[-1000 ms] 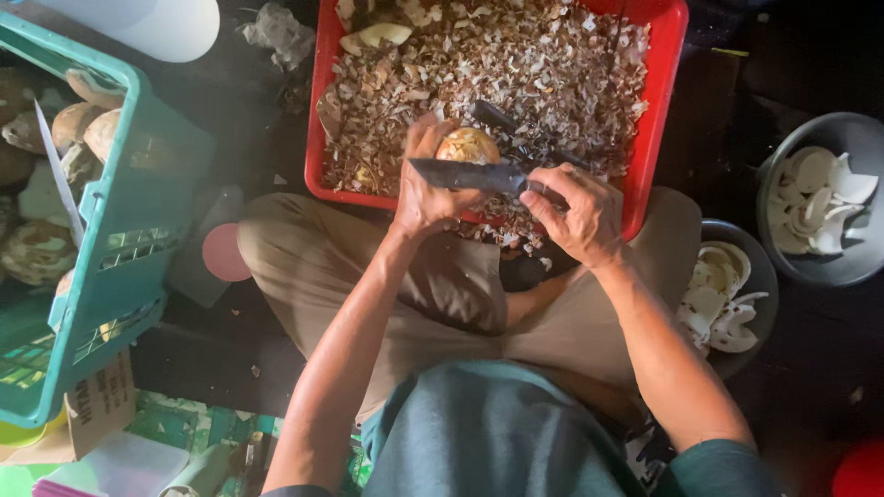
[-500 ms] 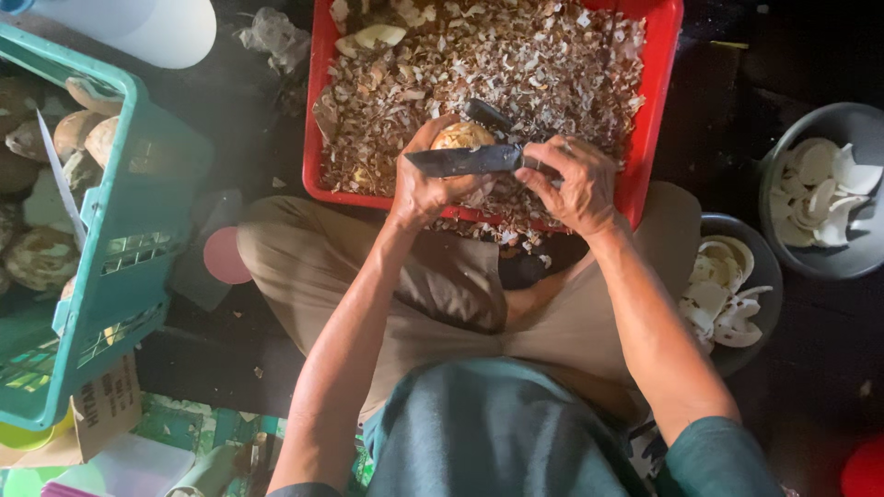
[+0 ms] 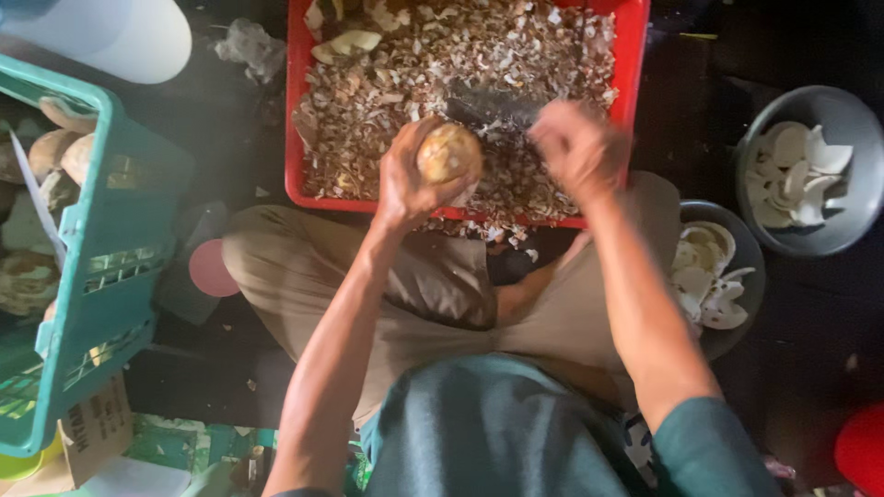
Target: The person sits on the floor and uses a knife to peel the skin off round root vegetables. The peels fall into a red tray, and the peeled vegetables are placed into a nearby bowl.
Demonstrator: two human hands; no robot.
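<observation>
The left hand [image 3: 410, 179] is cupping a round, pale brown coconut [image 3: 448, 153], its grip wrapping around the underside with the fingers curling up the near side, and it is holding the nut just above the near edge of the red crate [image 3: 295, 138]. The right hand [image 3: 578, 147] is sitting just beside it, to the right, clenched in a fist, and it is blurring so much that the fingers cannot be told apart. A dark knife [image 3: 488, 109] is showing as a smear running from that fist toward the top of the coconut; whether the edge is touching the shell cannot be told.

The crate is lying full of brown and pale shavings [image 3: 442, 64], with some of them spilling over its near rim onto the person's lap. The person is sitting cross-legged in tan trousers [image 3: 304, 267] and a grey-green shirt [image 3: 488, 433].

Off to the right, a grey bowl [image 3: 847, 221] is holding white coconut pieces [image 3: 796, 175], and a second, darker bowl [image 3: 750, 304] is sitting nearer the right knee with more white pieces inside. On the left, a teal basket [image 3: 120, 239] is holding brown whole coconuts [image 3: 51, 152].
</observation>
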